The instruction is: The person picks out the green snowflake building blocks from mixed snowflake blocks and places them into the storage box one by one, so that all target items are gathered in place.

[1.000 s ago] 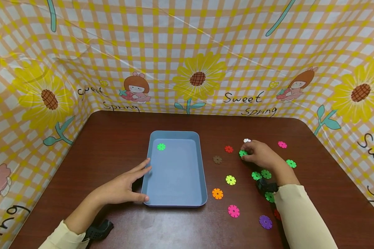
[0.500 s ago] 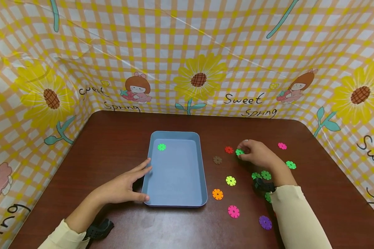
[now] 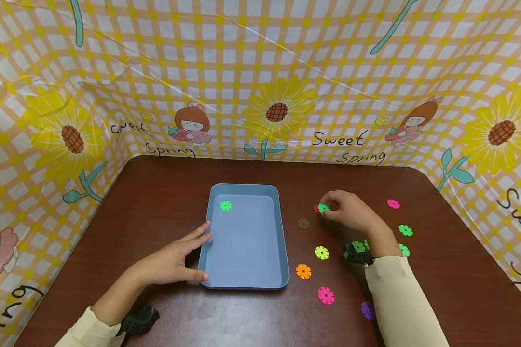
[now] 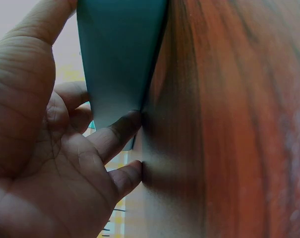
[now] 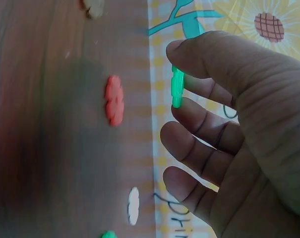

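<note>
My right hand [image 3: 352, 212] pinches a bright green notched plastic disc [image 5: 177, 88] between thumb and fingertips, raised off the table in the right wrist view. In the head view this disc partly covers a red disc [image 3: 316, 209] on the table. A white disc [image 5: 134, 206], hidden by the hand from above, shows in the right wrist view. At the left wall of the blue-grey tray [image 3: 245, 246], my left hand [image 3: 169, 262] touches the side with spread, fairly straight fingers. One light green disc [image 3: 226, 206] lies inside the tray, near its far left corner.
Right of the tray lie brown [image 3: 303, 224], yellow [image 3: 322, 252], orange [image 3: 303, 271] and pink [image 3: 325, 295] discs. Several green discs [image 3: 405, 230] are near the right forearm, which partly covers a purple disc [image 3: 367, 311]. A checked cloth [image 3: 226, 72] walls in the table.
My right hand has lifted the green disc and carried it left, toward the tray, so it now overlaps the red disc in the head view. The left hand and tray have stayed put.
</note>
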`<state>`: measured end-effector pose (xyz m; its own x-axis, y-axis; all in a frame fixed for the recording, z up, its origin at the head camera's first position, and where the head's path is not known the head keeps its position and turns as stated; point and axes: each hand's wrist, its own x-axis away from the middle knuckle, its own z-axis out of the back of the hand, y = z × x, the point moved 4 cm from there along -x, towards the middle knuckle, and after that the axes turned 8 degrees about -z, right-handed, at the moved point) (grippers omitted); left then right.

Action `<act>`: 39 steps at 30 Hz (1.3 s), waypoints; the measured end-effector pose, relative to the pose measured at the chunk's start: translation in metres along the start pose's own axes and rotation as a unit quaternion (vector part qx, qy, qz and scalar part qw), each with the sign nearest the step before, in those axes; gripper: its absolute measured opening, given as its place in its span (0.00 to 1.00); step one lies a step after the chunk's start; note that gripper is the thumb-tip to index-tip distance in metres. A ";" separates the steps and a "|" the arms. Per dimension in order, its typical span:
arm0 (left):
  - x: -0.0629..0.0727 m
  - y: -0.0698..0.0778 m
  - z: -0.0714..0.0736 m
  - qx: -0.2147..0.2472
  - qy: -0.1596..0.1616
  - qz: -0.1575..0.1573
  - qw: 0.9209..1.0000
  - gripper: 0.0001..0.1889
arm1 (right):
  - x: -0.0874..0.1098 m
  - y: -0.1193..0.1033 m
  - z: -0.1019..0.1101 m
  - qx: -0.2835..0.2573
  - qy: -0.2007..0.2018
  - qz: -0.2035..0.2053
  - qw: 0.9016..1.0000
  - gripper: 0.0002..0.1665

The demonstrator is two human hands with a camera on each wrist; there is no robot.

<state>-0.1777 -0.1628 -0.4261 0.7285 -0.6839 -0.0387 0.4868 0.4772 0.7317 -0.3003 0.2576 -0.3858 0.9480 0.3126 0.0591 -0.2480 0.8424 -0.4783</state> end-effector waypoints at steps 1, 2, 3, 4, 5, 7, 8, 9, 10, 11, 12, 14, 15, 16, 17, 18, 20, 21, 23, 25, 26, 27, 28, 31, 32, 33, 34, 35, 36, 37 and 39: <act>0.000 0.000 0.000 0.002 0.000 0.001 1.000 0.53 | -0.001 -0.002 -0.001 -0.001 0.000 0.001 1.000 0.13; 0.000 0.000 0.000 0.003 0.000 0.001 1.000 0.53 | -0.002 -0.004 -0.001 -0.002 0.001 0.002 1.000 0.13; 0.000 0.000 0.000 0.004 0.000 0.001 1.000 0.53 | -0.003 -0.006 -0.002 -0.002 0.001 0.003 1.000 0.13; 0.000 0.000 0.000 0.002 0.000 -0.001 1.000 0.53 | -0.004 -0.009 -0.002 -0.003 0.001 0.004 1.000 0.13; 0.000 0.000 0.000 0.003 0.000 0.000 1.000 0.53 | -0.005 -0.011 -0.002 -0.005 0.000 0.006 1.000 0.13; 0.000 0.000 0.000 0.002 0.001 -0.001 1.000 0.53 | -0.008 -0.016 -0.003 -0.007 -0.001 0.010 1.000 0.13; 0.000 0.000 0.000 0.002 0.001 -0.001 1.000 0.53 | -0.009 -0.019 -0.003 -0.009 -0.001 0.011 1.000 0.12; 0.000 0.000 0.000 0.001 0.001 -0.002 1.000 0.54 | -0.010 -0.021 -0.004 -0.012 -0.001 0.012 1.000 0.12; 0.000 -0.001 0.000 0.001 0.001 -0.002 1.000 0.54 | -0.011 -0.024 -0.004 -0.015 -0.001 0.016 1.000 0.12; 0.000 -0.001 0.000 0.002 0.001 0.000 1.000 0.54 | -0.012 -0.026 -0.004 -0.017 -0.001 0.020 1.000 0.12; 0.001 -0.001 0.000 0.002 0.001 0.000 1.000 0.54 | -0.013 -0.029 -0.005 -0.018 -0.001 0.023 1.000 0.12; 0.001 -0.001 0.000 0.002 0.002 0.000 1.000 0.53 | -0.015 -0.034 -0.006 -0.020 -0.001 0.029 0.999 0.11; 0.001 -0.001 0.000 0.002 0.002 0.000 1.000 0.53 | -0.016 -0.036 -0.007 -0.019 -0.002 0.031 0.999 0.11; 0.001 -0.002 -0.001 0.001 0.002 0.001 1.000 0.53 | -0.017 -0.038 -0.007 -0.016 -0.002 0.034 0.999 0.11; 0.001 -0.002 -0.001 0.002 0.003 0.001 1.000 0.53 | -0.018 -0.040 -0.008 -0.014 -0.003 0.035 0.999 0.11; 0.001 -0.002 -0.001 0.002 0.003 0.001 1.000 0.53 | -0.019 -0.042 -0.009 -0.012 -0.003 0.036 0.999 0.11; 0.001 -0.002 -0.001 0.001 0.003 0.000 1.000 0.53 | -0.020 -0.045 -0.010 -0.012 -0.004 0.037 0.999 0.11; 0.001 -0.002 -0.001 0.002 0.003 0.000 1.000 0.53 | -0.021 -0.047 -0.011 -0.012 -0.004 0.038 0.999 0.12; 0.001 -0.002 -0.001 0.003 0.004 0.000 1.000 0.53 | -0.022 -0.051 -0.012 -0.017 -0.004 0.042 0.999 0.12; 0.001 -0.002 -0.001 0.003 0.004 0.000 1.000 0.53 | -0.023 -0.055 -0.012 -0.021 -0.002 0.044 0.999 0.12; 0.001 -0.002 -0.001 0.004 0.003 0.000 1.000 0.53 | -0.024 -0.056 -0.013 -0.023 -0.002 0.045 0.999 0.12; 0.001 -0.001 0.000 0.004 0.003 0.000 1.000 0.53 | -0.025 -0.058 -0.013 -0.023 -0.002 0.046 0.999 0.12; 0.001 -0.001 0.000 0.004 0.003 0.001 1.000 0.52 | -0.025 -0.060 -0.013 -0.023 -0.002 0.048 0.999 0.12; 0.000 -0.001 0.000 0.006 0.003 0.002 1.000 0.52 | -0.027 -0.064 -0.015 -0.025 -0.005 0.051 0.998 0.12; 0.000 -0.001 0.000 0.006 0.003 0.002 1.000 0.52 | -0.027 -0.066 -0.015 -0.026 -0.006 0.052 0.998 0.12; 0.000 -0.001 0.000 0.007 0.003 0.003 1.000 0.52 | -0.028 -0.067 -0.016 -0.026 -0.006 0.053 0.998 0.12; 0.000 -0.001 0.000 0.007 0.003 0.004 1.000 0.52 | -0.029 -0.069 -0.016 -0.026 -0.006 0.055 0.998 0.12; 0.000 -0.001 0.000 0.006 0.003 0.004 1.000 0.52 | -0.029 -0.070 -0.017 -0.026 -0.007 0.055 0.998 0.11; 0.000 -0.001 0.000 0.006 0.003 0.004 1.000 0.52 | -0.030 -0.071 -0.017 -0.027 -0.006 0.056 0.998 0.11; 0.000 -0.002 0.000 0.006 0.003 0.004 1.000 0.53 | -0.030 -0.073 -0.018 -0.029 -0.007 0.056 0.998 0.11; 0.001 -0.002 0.000 0.008 0.003 0.003 1.000 0.53 | -0.032 -0.077 -0.019 -0.034 -0.010 0.058 0.998 0.11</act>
<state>-0.1780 -0.1639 -0.4278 0.7339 -0.6782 -0.0376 0.4751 0.4729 0.7421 -0.3078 0.1740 -0.3678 0.9093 0.4157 0.0169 -0.3413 0.7685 -0.5412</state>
